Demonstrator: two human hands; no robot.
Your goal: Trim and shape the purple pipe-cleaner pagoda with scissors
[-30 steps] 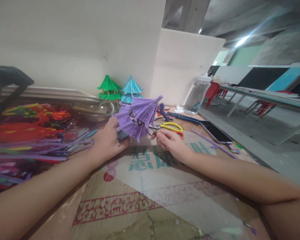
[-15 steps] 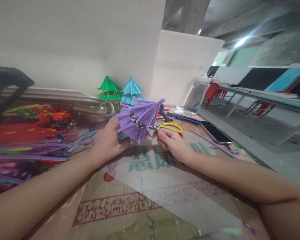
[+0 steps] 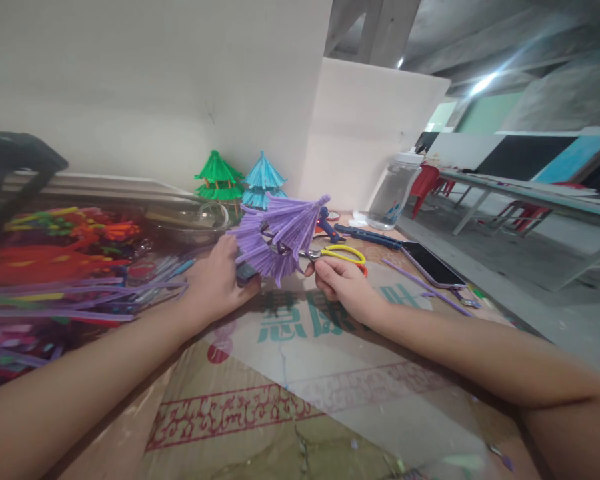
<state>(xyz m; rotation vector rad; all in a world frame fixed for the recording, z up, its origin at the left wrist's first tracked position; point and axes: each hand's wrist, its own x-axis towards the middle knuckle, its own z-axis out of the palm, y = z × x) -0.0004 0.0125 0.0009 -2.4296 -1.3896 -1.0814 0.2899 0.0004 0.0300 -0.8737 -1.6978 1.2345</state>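
A purple two-tiered, pagoda-shaped piece made of pipe cleaners (image 3: pixel 290 233) is held tilted above the table, its peak toward the upper right. My left hand (image 3: pixel 217 280) grips it from the left, with the fingers partly hidden behind it. My right hand (image 3: pixel 347 283) is closed in a pinch at the lower right rim; the pinched part is too small to make out. Just behind that hand are scissors with yellow and red handles (image 3: pixel 347 250), their blades partly covered by the purple piece. A green tiered piece (image 3: pixel 219 177) and a light blue one (image 3: pixel 263 180) stand behind.
Pipe cleaners in several colours (image 3: pixel 75 233) lie at the left, near a clear bowl (image 3: pixel 190 223). To the right are a phone (image 3: pixel 433 265), a dark long-handled tool (image 3: pixel 370 237), a loose purple pipe cleaner (image 3: pixel 425 287) and a water bottle (image 3: pixel 394 190). A pale wall panel (image 3: pixel 155 80) rises behind.
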